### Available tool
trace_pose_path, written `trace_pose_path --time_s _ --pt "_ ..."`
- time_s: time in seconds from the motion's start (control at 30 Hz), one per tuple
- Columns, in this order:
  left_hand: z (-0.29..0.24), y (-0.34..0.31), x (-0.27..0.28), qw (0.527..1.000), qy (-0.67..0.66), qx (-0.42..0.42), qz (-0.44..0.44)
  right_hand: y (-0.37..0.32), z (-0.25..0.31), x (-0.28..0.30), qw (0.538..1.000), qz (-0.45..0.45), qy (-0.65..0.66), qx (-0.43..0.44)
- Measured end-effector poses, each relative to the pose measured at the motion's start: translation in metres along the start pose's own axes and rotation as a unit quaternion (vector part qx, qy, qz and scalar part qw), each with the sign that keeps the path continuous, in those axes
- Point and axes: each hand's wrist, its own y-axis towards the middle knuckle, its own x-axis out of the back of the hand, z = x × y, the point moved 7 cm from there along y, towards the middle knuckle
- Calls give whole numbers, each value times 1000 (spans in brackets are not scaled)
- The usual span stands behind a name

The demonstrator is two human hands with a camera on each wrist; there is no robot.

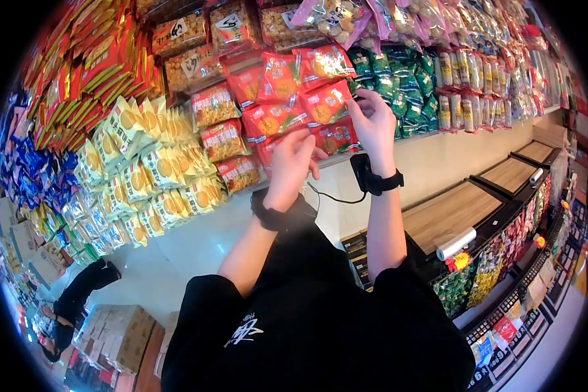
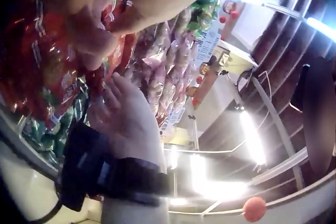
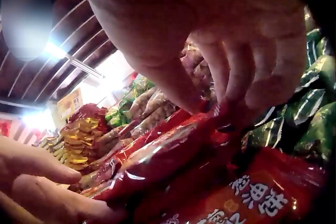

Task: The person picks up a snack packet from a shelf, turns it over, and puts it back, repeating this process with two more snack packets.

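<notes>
Red snack packets (image 1: 274,121) with pictures of golden round biscuits lie in rows on the shelf before me. My right hand (image 1: 375,121) is at the right side of these rows; in the right wrist view its thumb and fingertips pinch the end of a shiny red packet (image 3: 163,153). Lower and to the left, my left hand (image 1: 293,166) is at the front of the rows with its fingers loosely bent. Its fingers (image 3: 58,195) reach the near left edge of that same packet in the right wrist view. Both wrists carry black straps with cameras.
Green packets (image 1: 398,85) lie right of the red ones, cream-coloured biscuit packets (image 1: 163,173) to the left. Clear boxes of snacks (image 1: 189,68) stand behind. A black cable (image 1: 336,198) hangs between the wrists. Wooden shelf boards (image 1: 457,209) run at right; another person (image 1: 78,297) is at lower left.
</notes>
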Motion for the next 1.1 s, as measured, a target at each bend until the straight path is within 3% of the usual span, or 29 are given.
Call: trace_pose_path --time_s 0.13,0.17,0.27,0.3,0.37,0.5,0.6,0.73,0.83,0.93,1.03,1.1 --pt "6 8 1 999 -38 28 11 2 -4 -4 995 62 75 -28" --pt "7 10 0 998 -41 34 21 -5 -5 -2 980 72 164 -91" --pt "5 11 -3 998 -23 33 58 -15 -2 9 947 102 274 -131" --pt "0 7 -6 997 2 22 72 -16 1 10 945 108 290 -106" --pt "-13 -1 -10 994 70 -8 80 -23 5 20 953 84 277 -91" --pt "-55 -33 -16 977 136 -144 82 -47 48 47 956 36 289 -19" --pt "-73 -63 -4 964 159 -181 115 -69 71 65 950 8 312 1" --pt "-109 -109 -5 975 67 -117 179 -101 105 80 946 -6 325 -5" --pt "-130 -139 -9 960 9 -114 254 -132 127 91 914 -25 404 4" --pt "-141 -150 -13 940 86 -138 301 -152 132 98 903 -62 424 -6" --pt "-132 -152 -21 946 67 -66 309 -176 125 109 900 -108 421 -7" --pt "-130 -155 -26 927 132 -111 334 -195 122 118 894 -148 423 -1"
